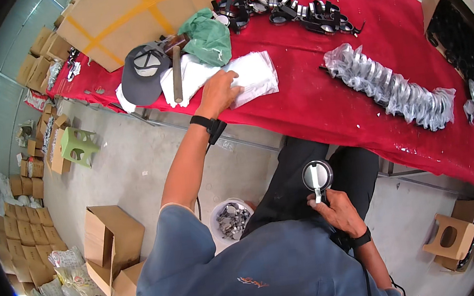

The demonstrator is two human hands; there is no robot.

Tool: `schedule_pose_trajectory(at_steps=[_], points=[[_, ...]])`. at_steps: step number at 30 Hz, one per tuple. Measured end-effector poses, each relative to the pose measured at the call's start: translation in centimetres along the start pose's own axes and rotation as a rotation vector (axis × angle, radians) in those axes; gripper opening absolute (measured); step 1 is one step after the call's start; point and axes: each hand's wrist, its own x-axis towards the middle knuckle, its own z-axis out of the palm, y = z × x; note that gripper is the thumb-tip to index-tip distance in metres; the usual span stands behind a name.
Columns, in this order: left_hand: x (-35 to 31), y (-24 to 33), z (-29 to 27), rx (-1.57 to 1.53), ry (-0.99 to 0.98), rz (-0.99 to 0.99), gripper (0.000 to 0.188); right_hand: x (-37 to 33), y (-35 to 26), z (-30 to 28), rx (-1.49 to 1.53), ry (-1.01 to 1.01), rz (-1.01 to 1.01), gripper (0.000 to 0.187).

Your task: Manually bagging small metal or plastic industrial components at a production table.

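My left hand (221, 93) reaches over the red-covered table and touches a stack of white plastic bags (257, 76), its fingers apart on the near edge. Beside it lie a wooden-handled hammer (177, 76), a dark grey cap (144, 74) and a crumpled green plastic bag (207, 37). Above my lap, my right hand (341, 212) is closed around the lower part of a round silver piece with a black rim (317, 175). A pale strip runs down the face of that piece. Its underside is hidden.
A row of plastic-wrapped round metal pieces (391, 88) lies on the table's right half. Unwrapped black-and-silver pieces (303, 14) line the back. A large carton (134, 16) stands at back left. A white bucket of metal parts (232, 221) sits on the floor near my legs.
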Motion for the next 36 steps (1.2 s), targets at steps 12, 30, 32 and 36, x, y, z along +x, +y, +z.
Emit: schedule_pose_trajectory(at_steps=[12,30,32,36], points=[[2.4,-1.7,-1.1,-0.416,0.062,-0.206,0.027,1.3,0.8,-0.3,0.067,0.053,0.048,0.039],[5.0,2.1,-3.0,-0.111,0.641,0.091,0.011,2.1,0.6,-2.3,0.283,0.183,0.126,0.052],[5.9,2.0,-3.1,-0.022,0.681,0.173,0.009,1.9,0.5,-2.2,0.296,0.178,0.151,0.05],[7.2,1.6,-2.8,-0.086,0.64,0.021,0.009,1.8,0.3,-2.2,0.303,0.176,0.161,0.049]])
